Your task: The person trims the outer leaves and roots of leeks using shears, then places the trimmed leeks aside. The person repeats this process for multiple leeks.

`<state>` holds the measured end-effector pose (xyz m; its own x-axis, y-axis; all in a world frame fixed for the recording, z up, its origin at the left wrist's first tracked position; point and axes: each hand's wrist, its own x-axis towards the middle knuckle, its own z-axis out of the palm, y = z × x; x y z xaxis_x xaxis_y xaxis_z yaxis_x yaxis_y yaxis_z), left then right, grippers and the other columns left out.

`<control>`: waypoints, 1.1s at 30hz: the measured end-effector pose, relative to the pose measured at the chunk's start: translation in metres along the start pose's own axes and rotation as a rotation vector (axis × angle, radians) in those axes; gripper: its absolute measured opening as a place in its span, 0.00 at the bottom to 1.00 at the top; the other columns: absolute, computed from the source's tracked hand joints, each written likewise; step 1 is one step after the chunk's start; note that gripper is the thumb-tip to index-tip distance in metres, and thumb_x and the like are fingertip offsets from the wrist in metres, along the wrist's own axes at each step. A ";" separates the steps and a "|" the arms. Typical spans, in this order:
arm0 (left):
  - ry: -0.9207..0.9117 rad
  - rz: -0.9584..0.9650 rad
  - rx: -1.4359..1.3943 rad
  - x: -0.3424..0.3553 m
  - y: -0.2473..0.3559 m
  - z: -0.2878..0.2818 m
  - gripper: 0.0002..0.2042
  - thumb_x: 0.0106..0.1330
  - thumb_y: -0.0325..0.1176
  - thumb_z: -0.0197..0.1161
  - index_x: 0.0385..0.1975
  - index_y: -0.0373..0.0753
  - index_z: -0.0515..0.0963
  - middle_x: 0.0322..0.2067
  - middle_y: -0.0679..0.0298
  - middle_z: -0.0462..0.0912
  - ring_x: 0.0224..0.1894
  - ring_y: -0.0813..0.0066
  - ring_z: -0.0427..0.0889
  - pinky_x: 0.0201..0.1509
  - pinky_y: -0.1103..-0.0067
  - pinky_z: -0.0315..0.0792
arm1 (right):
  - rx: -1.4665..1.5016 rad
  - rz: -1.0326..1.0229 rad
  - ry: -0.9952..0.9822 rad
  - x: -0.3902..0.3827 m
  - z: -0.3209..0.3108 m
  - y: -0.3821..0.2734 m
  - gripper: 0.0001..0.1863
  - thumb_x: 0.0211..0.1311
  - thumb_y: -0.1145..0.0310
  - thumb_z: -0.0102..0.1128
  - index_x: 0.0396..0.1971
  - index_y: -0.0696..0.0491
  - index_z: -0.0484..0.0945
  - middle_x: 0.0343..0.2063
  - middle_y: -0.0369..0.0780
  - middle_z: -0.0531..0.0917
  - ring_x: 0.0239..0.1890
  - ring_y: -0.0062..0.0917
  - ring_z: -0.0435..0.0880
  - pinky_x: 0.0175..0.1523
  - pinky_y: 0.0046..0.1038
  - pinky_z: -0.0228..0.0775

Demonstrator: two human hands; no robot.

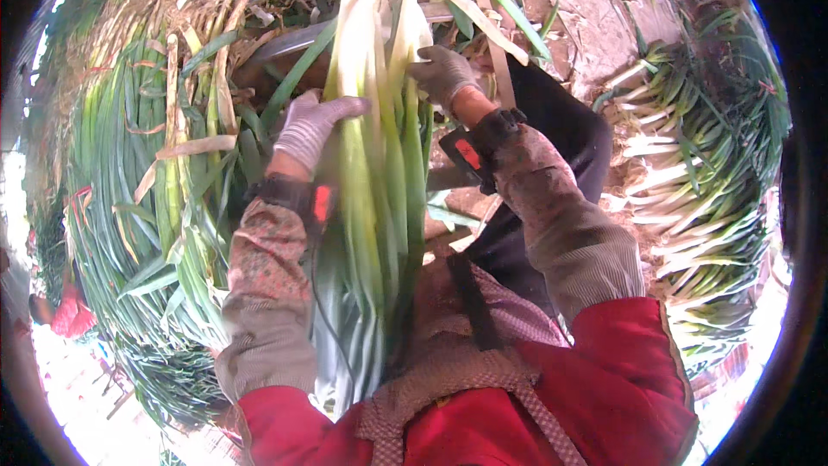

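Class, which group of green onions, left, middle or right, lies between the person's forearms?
The middle bunch; the left pile lies beyond the left forearm, the right row beyond the right forearm.

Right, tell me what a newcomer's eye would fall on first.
Probably the thick bundle of long green-and-white stalks down the middle, with the pale-gloved left hand and pale-gloved right hand at its sides. Next come the large heap of long green leafy stalks on the left and the row of white-ended green stalks on the right.
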<state>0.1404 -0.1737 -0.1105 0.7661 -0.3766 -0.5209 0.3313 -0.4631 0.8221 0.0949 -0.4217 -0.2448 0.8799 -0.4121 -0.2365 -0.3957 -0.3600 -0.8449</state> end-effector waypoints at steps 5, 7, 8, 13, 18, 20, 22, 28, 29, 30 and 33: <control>-0.077 -0.061 -0.091 0.029 -0.029 0.009 0.30 0.51 0.45 0.77 0.51 0.31 0.81 0.41 0.61 0.86 0.41 0.70 0.84 0.50 0.75 0.75 | -0.209 0.091 -0.065 -0.001 -0.008 -0.042 0.50 0.49 0.33 0.68 0.58 0.64 0.75 0.50 0.57 0.83 0.55 0.48 0.83 0.61 0.38 0.73; -0.105 0.034 -0.139 0.031 -0.037 0.005 0.34 0.53 0.45 0.76 0.56 0.31 0.77 0.47 0.61 0.85 0.45 0.71 0.83 0.53 0.73 0.75 | -0.187 0.106 -0.121 0.002 -0.008 -0.046 0.50 0.49 0.34 0.68 0.59 0.64 0.74 0.50 0.56 0.83 0.55 0.47 0.83 0.62 0.38 0.73; -0.144 0.052 -0.194 0.031 -0.038 0.003 0.34 0.53 0.46 0.76 0.57 0.31 0.77 0.47 0.61 0.85 0.45 0.71 0.83 0.53 0.73 0.75 | -0.170 -0.006 -0.142 0.003 -0.010 -0.044 0.46 0.50 0.38 0.70 0.57 0.63 0.76 0.48 0.54 0.84 0.51 0.43 0.84 0.59 0.36 0.74; -0.225 0.063 -0.345 0.014 -0.031 -0.003 0.36 0.54 0.48 0.75 0.60 0.33 0.74 0.48 0.62 0.83 0.46 0.72 0.82 0.54 0.74 0.75 | 0.547 0.131 -0.314 -0.009 -0.021 -0.043 0.23 0.56 0.58 0.74 0.46 0.59 0.84 0.34 0.39 0.88 0.29 0.24 0.87 0.34 0.25 0.81; -0.303 0.168 -0.385 -0.008 -0.009 -0.003 0.39 0.54 0.49 0.73 0.64 0.32 0.70 0.50 0.58 0.82 0.48 0.70 0.83 0.54 0.73 0.76 | 0.592 0.138 -0.255 -0.028 -0.047 -0.077 0.22 0.51 0.62 0.77 0.42 0.60 0.85 0.34 0.39 0.88 0.33 0.22 0.86 0.37 0.25 0.78; -0.247 0.158 -0.368 -0.017 -0.003 -0.004 0.39 0.54 0.47 0.72 0.65 0.32 0.69 0.51 0.58 0.82 0.48 0.69 0.83 0.55 0.73 0.76 | 0.631 0.053 -0.217 -0.035 -0.052 -0.090 0.21 0.49 0.65 0.78 0.41 0.61 0.85 0.34 0.39 0.88 0.34 0.22 0.86 0.40 0.24 0.78; -0.324 0.179 -0.532 -0.027 0.000 -0.007 0.36 0.57 0.44 0.71 0.65 0.32 0.69 0.52 0.59 0.81 0.48 0.69 0.82 0.54 0.73 0.76 | 0.579 -0.002 -0.121 -0.043 -0.055 -0.098 0.20 0.49 0.70 0.77 0.42 0.61 0.85 0.35 0.39 0.88 0.34 0.22 0.86 0.39 0.25 0.78; -0.300 0.204 -0.552 -0.030 -0.009 -0.016 0.35 0.57 0.44 0.71 0.62 0.32 0.71 0.50 0.59 0.81 0.47 0.71 0.82 0.53 0.73 0.76 | 0.921 0.103 -0.129 -0.067 -0.062 -0.102 0.20 0.52 0.71 0.72 0.46 0.60 0.82 0.33 0.38 0.86 0.31 0.24 0.85 0.37 0.25 0.79; -0.285 0.192 -0.527 -0.026 -0.010 -0.017 0.34 0.57 0.44 0.70 0.62 0.32 0.72 0.50 0.59 0.82 0.47 0.72 0.82 0.53 0.73 0.76 | 0.974 0.081 -0.150 -0.068 -0.064 -0.101 0.20 0.52 0.70 0.71 0.46 0.59 0.82 0.33 0.38 0.86 0.30 0.24 0.85 0.36 0.25 0.78; -0.224 0.108 -0.471 -0.022 -0.012 -0.018 0.33 0.57 0.44 0.70 0.61 0.32 0.72 0.49 0.60 0.82 0.46 0.72 0.82 0.52 0.73 0.76 | 1.012 0.150 -0.197 -0.066 -0.064 -0.100 0.20 0.52 0.68 0.71 0.45 0.59 0.82 0.34 0.39 0.85 0.31 0.25 0.85 0.35 0.24 0.77; -0.241 0.207 -0.265 -0.015 -0.014 -0.018 0.33 0.58 0.44 0.71 0.60 0.31 0.73 0.48 0.60 0.82 0.45 0.73 0.81 0.52 0.73 0.76 | 0.983 0.030 -0.222 -0.059 -0.062 -0.097 0.21 0.52 0.67 0.71 0.45 0.61 0.82 0.35 0.40 0.85 0.32 0.26 0.85 0.37 0.26 0.77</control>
<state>0.1344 -0.1468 -0.1101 0.6909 -0.6317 -0.3516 0.3384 -0.1472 0.9294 0.0650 -0.4145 -0.1194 0.9418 -0.2085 -0.2639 -0.1143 0.5394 -0.8342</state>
